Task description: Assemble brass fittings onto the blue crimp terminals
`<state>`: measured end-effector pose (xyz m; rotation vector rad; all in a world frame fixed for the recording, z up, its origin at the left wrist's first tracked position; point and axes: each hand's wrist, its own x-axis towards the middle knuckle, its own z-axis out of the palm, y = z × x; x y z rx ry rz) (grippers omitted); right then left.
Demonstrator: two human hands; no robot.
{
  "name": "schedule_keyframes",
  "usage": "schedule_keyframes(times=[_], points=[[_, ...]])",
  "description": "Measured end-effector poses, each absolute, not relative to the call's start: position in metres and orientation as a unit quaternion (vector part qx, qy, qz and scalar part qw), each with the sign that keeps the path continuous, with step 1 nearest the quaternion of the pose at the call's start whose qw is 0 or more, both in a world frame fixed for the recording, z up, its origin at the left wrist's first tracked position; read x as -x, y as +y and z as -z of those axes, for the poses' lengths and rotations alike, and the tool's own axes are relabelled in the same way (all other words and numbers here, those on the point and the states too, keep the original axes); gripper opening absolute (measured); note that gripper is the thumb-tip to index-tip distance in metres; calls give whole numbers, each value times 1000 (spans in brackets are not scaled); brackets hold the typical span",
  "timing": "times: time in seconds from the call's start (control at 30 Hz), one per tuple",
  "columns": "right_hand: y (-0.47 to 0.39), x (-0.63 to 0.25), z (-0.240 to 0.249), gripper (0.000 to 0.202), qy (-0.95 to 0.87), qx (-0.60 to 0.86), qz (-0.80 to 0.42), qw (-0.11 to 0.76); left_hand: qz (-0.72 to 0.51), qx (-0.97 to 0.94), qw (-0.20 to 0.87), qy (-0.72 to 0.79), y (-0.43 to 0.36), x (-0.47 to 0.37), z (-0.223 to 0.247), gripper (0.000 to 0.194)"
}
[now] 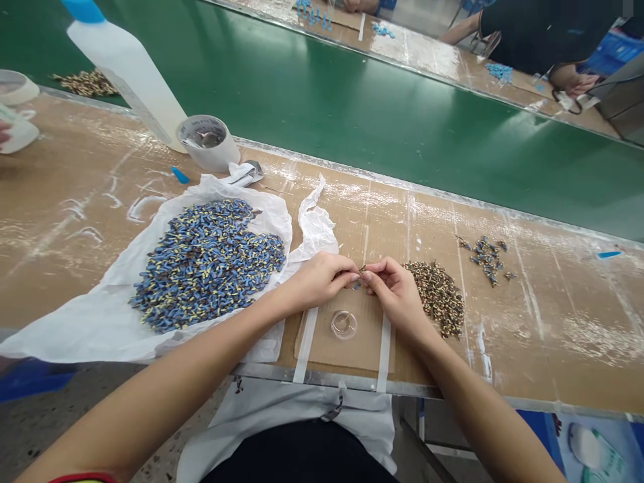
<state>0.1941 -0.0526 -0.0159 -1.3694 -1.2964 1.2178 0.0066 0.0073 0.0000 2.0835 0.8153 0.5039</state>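
Note:
My left hand (332, 275) and my right hand (395, 288) meet fingertip to fingertip over a cardboard pad (327, 352). Both are closed in a pinch on one tiny piece (361, 270), mostly hidden by the fingers. A speck of blue shows just below the fingertips. Under the hands stands a small round clear dish (344, 325) with a little liquid in it. To the left, a large heap of small blue, yellow and dark pieces (206, 261) lies on white sheeting (95, 318). Beside my right hand is a heap of brown-and-yellow pieces (437, 295).
A tall white bottle (131, 74) and a tape roll (214, 151) stand at the back left. Crumpled white paper (316, 225) lies behind my left hand. A few loose pieces (488, 258) are to the right. Beyond runs a green belt (352, 100), with people at its far side.

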Motion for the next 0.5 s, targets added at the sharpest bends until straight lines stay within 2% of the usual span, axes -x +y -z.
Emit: schedule_keyframes(times=[0.2,0.5], points=[[-48,-196,12,24,-479,551,-474,493,-200,-823,396,357,4,-8,-2,14],[-43,-198,10,26,-452,540,-487,516,-119,-892,253,354,-5,-19,1,6]])
